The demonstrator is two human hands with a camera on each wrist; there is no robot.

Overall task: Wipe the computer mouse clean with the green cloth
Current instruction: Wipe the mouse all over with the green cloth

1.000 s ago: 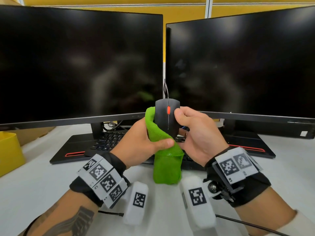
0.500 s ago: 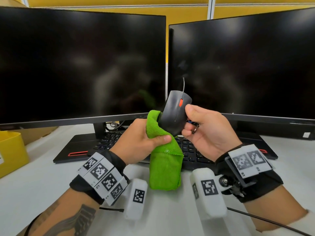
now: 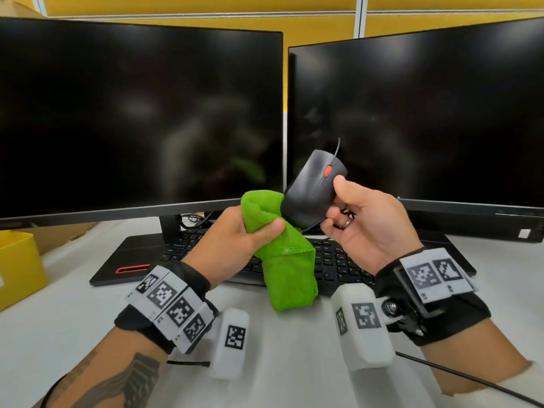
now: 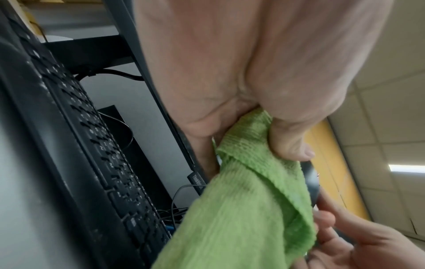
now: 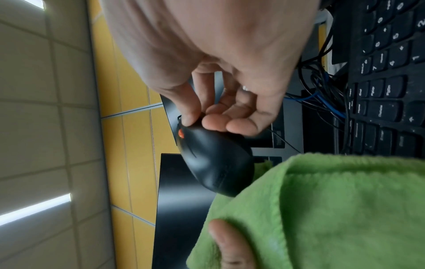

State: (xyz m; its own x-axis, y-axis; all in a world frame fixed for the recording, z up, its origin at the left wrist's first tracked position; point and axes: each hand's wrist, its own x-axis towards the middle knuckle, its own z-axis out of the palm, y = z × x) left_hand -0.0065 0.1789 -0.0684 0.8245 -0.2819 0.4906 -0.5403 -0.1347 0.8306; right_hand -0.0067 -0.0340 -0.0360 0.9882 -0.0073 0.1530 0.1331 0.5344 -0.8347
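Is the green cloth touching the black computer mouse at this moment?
Touching. In the head view the green cloth meets the rear left side of the black computer mouse with no gap; the right wrist view agrees.

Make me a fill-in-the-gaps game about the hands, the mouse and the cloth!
1. The right hand holds the black ____ up in the air.
2. The left hand grips a cloth whose colour is ____.
3. The scroll wheel on the mouse is coloured ____.
4. Under both hands lies a black ____ with many keys.

Missing words: mouse; green; orange; keyboard
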